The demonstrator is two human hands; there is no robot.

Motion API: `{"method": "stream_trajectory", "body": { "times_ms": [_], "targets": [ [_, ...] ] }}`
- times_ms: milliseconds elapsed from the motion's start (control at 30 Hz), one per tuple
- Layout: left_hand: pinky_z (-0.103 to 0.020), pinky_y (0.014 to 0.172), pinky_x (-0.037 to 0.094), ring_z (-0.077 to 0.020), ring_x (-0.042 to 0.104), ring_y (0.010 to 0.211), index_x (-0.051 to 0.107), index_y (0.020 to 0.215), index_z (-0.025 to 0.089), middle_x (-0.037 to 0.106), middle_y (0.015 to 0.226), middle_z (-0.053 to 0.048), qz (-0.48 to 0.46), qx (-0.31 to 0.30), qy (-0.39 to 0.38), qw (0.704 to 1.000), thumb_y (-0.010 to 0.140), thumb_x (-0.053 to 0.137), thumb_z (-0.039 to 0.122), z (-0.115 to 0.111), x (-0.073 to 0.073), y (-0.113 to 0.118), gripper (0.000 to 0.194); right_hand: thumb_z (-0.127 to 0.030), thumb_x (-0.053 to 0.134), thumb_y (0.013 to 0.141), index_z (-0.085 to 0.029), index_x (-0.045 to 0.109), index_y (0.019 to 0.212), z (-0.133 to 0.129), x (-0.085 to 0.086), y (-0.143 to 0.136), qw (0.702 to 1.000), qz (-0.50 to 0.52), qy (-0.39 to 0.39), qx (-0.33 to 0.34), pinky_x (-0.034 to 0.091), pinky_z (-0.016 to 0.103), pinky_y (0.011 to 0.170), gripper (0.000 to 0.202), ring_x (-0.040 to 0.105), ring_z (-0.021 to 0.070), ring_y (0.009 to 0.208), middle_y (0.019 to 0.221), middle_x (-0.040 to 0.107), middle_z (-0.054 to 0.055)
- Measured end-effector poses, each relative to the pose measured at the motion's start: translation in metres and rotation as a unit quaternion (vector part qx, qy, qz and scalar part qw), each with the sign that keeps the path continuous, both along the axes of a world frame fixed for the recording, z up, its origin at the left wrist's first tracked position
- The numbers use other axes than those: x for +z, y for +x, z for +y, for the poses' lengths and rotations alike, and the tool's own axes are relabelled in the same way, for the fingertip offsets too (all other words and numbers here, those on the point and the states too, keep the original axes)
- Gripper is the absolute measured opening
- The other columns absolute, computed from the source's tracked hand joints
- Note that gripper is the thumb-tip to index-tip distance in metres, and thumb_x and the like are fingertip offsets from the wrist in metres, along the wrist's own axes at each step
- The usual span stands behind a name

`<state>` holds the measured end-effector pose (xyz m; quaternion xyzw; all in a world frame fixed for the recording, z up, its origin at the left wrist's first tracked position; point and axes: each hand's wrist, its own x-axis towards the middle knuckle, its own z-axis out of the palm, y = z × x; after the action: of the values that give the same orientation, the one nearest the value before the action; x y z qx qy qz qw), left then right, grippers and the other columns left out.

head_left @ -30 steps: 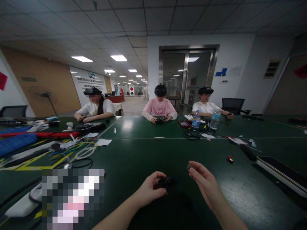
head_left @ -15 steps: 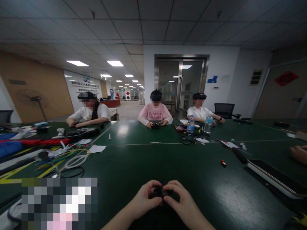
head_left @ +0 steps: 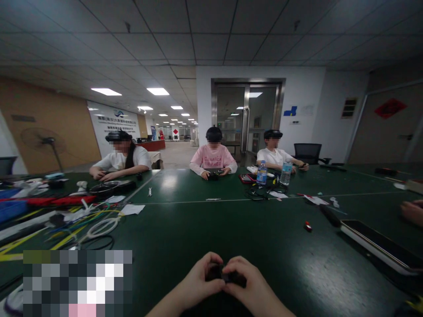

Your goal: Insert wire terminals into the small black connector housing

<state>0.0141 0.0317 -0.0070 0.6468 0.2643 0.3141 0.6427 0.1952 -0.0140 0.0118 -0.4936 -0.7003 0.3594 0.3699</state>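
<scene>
Close in front of me, just over the dark green table [head_left: 178,233], both hands meet around a small black object [head_left: 225,277]. My left hand [head_left: 202,278] grips it from the left with thumb and fingers curled. From the other side my right hand [head_left: 243,278] pinches it, fingertips almost touching those of the left. Most of the object lies hidden behind the fingers, and its kind cannot be made out.
Cables [head_left: 99,226] and tools clutter the left side. A small red item [head_left: 308,226] and a phone-like slab [head_left: 376,246] lie to the right. Water bottles [head_left: 286,172] stand farther back. Three people sit opposite; another person's hand [head_left: 412,212] shows at the right edge.
My hands have closed in slightly around the black object, which is now more covered. The view has tilted up a little, so the scene sits slightly lower.
</scene>
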Motion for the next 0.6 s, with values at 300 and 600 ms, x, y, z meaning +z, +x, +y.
{"method": "stream_trajectory", "body": {
  "times_ms": [300, 600],
  "targets": [
    [-0.028, 0.065, 0.045, -0.0143, 0.059, 0.073, 0.05, 0.091, 0.017, 0.059, 0.086, -0.001, -0.008, 0.01, -0.035, 0.999, 0.069, 0.072, 0.023, 0.0055, -0.0055, -0.0004, 0.032, -0.013, 0.066, 0.071, -0.028, 0.067, 0.095, -0.0052, 0.006, -0.003, 1.0, -0.02, 0.017, 0.008, 0.044, 0.027, 0.085, 0.029, 0.059, 0.0174, 0.097, 0.103, 0.06, 0.0],
    [-0.022, 0.052, 0.044, -0.0089, 0.056, 0.056, 0.047, 0.093, 0.017, 0.058, 0.08, 0.0, -0.04, 0.02, -0.055, 0.997, 0.068, 0.073, 0.04, 0.0041, -0.0055, 0.0048, 0.043, -0.01, 0.063, 0.071, -0.027, 0.066, 0.095, -0.0045, 0.005, -0.0024, 0.999, -0.01, 0.039, 0.006, 0.046, 0.028, 0.086, 0.029, 0.06, 0.0184, 0.096, 0.101, 0.065, 0.0]
  ]
}}
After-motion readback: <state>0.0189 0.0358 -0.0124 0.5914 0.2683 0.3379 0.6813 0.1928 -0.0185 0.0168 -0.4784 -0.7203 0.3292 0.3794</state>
